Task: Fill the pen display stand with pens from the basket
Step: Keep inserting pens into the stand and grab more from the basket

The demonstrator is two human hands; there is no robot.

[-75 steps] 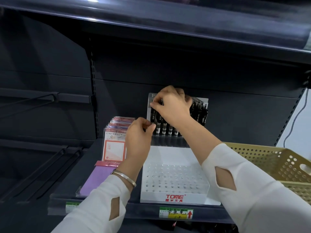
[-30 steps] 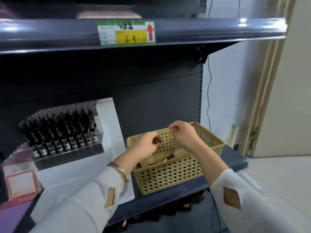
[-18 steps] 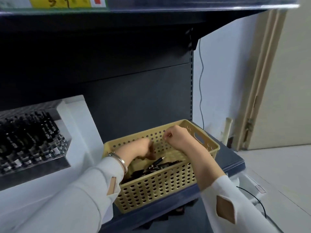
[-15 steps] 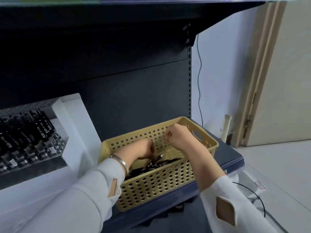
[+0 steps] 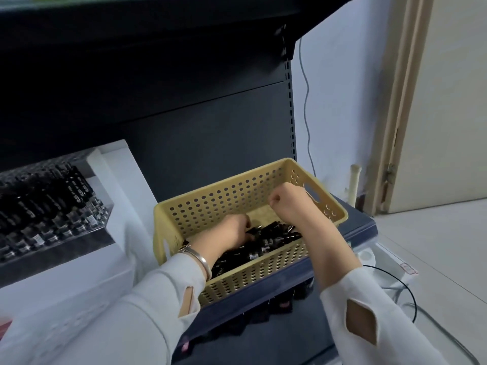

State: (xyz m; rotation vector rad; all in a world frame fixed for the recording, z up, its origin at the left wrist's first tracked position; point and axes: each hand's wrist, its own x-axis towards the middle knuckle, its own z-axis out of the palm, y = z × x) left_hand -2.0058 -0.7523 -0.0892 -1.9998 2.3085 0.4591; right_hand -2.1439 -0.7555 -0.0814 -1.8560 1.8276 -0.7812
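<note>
I see white stepped plastic display stand far left, glossy racked black pens in it. Beside it, yellow perforated plastic basket holding loose black pens. Left hand among them, fingertips hidden: grip unclear. Right hand above, curled fist, nothing visible inside.

Room lies open above the left grip; basket walls ring it, right grip close beside, pens beneath.
</note>
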